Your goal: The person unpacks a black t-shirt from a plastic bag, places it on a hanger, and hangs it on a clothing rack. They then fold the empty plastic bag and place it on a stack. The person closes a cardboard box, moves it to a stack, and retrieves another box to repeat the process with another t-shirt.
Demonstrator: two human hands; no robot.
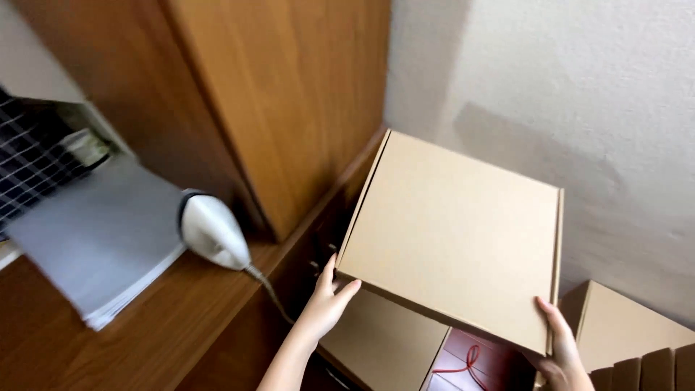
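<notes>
1. Closed cardboard box [452, 235] – flat, nearly square, held in the air near the white wall [579, 87], above other boxes [630, 333].
2. Orientation – lid faces up toward the camera, far edge tipped higher; far corner points at the wardrobe [275, 94]. No clear long axis.
3. Left hand [327, 300] reaches up, fingers grasping the box's near left corner, thumb on the front edge.
4. Right hand [561, 351] grips the near right corner, fingers up the side.
5. Counter [145, 340] at left carries grey sheets [101, 232] and a white handheld device [212, 230].
</notes>
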